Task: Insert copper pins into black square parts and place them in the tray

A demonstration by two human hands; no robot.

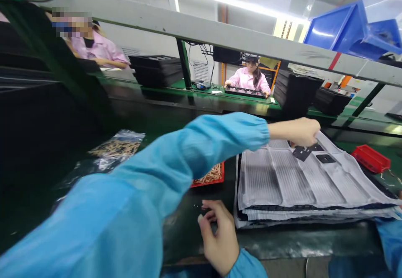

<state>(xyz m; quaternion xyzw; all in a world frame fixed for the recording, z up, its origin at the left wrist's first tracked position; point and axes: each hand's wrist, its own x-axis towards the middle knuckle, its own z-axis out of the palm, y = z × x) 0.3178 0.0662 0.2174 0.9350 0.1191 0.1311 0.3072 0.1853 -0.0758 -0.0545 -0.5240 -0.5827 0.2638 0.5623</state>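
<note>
My left arm crosses to the right, and my left hand is closed above the white ribbed tray. A thin black flat piece with small holes lies at an angle just under its fingers, which seem to grip it; the fingertips are mostly hidden. Beside it, a second black piece rests in the tray. Low in the middle, my right hand hovers at the bench edge, fingers curved and thumb apart, with nothing visible between them. Tiny white bits lie near its fingertips.
Behind my left sleeve is a red tray of small tan parts. Plastic bags of similar parts lie left. A red bin stands right, near another blue sleeve. Two co-workers in pink sit across, among black tray stacks.
</note>
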